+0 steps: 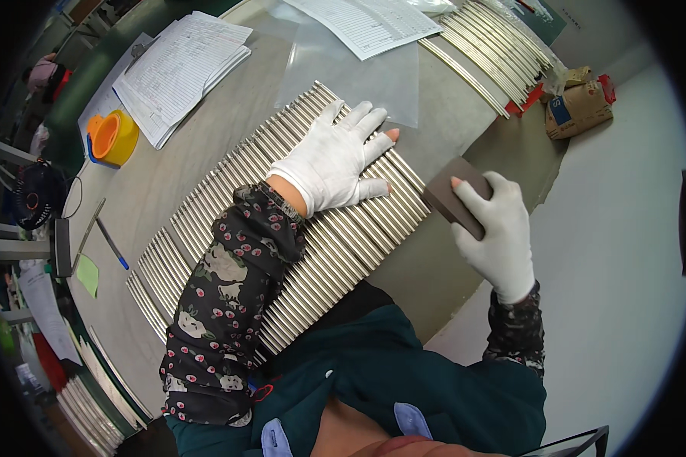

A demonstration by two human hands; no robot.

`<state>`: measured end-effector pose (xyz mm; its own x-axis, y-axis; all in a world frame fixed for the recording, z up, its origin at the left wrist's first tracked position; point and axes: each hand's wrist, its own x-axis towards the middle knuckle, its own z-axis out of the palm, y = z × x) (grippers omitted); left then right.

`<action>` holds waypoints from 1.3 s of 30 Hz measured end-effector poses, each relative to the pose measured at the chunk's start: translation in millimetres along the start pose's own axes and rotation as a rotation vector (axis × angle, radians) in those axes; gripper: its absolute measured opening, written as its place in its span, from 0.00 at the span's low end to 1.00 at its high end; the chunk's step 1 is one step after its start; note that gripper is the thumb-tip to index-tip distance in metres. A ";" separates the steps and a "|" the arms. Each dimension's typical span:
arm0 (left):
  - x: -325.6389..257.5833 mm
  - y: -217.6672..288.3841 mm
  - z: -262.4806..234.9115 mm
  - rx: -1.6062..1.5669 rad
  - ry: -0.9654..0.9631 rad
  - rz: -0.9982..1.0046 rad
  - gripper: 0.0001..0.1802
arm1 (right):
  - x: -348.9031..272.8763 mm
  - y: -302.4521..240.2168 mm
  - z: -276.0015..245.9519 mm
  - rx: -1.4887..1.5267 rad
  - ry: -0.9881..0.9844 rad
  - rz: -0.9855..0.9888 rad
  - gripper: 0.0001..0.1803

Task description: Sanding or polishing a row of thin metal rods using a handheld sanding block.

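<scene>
A dark teal apron front (404,381) and two floral sleeves fill the lower edge, closest to the lens. From them the left hand (335,160), in a white glove with some fingertips cut away, lies flat with fingers spread on a row of metal rods (343,236), pressing down on them. The rods lie side by side, touching, their long axes running from lower left to upper right across the grey tabletop (206,145). The right hand (499,228), also gloved, pinches a brown sanding block (456,196) between thumb and fingers just beside the rods' right-hand ends, touching or nearly touching them; it is the hand nearer those ends. Farther out lie a clear plastic sheet (373,76), printed paper forms (179,72), an orange tape roll (113,135) and a second batch of rods (495,53).
</scene>
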<state>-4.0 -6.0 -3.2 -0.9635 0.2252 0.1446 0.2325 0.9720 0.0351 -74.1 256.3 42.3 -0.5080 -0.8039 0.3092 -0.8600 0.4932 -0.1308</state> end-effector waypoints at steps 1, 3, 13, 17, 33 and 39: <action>2.7 1.9 -0.8 0.000 -0.017 0.010 0.44 | -15.5 7.2 -12.3 -0.009 -0.066 0.055 0.28; 3.1 3.2 -0.4 0.001 -0.036 0.019 0.44 | -31.6 14.8 -14.1 0.006 -0.042 0.121 0.29; 0.4 6.3 -1.9 0.018 -0.029 -0.009 0.45 | 7.1 -23.4 26.4 -0.040 0.136 0.003 0.30; -5.4 4.3 0.4 0.006 0.002 -0.004 0.48 | 26.0 -29.2 32.0 -0.051 0.149 -0.035 0.29; -4.2 2.0 2.0 0.030 -0.013 0.035 0.48 | -26.2 -8.0 -12.0 -0.005 0.072 0.084 0.30; -4.1 4.2 0.7 0.024 -0.018 0.021 0.48 | -21.0 -20.9 12.7 -0.011 0.103 0.022 0.29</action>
<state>0.8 -2.7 -4.4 -0.9607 0.2467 0.1272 0.2497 0.9683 0.0086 -46.0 258.6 26.6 -0.5186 -0.7548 0.4016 -0.8480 0.5142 -0.1285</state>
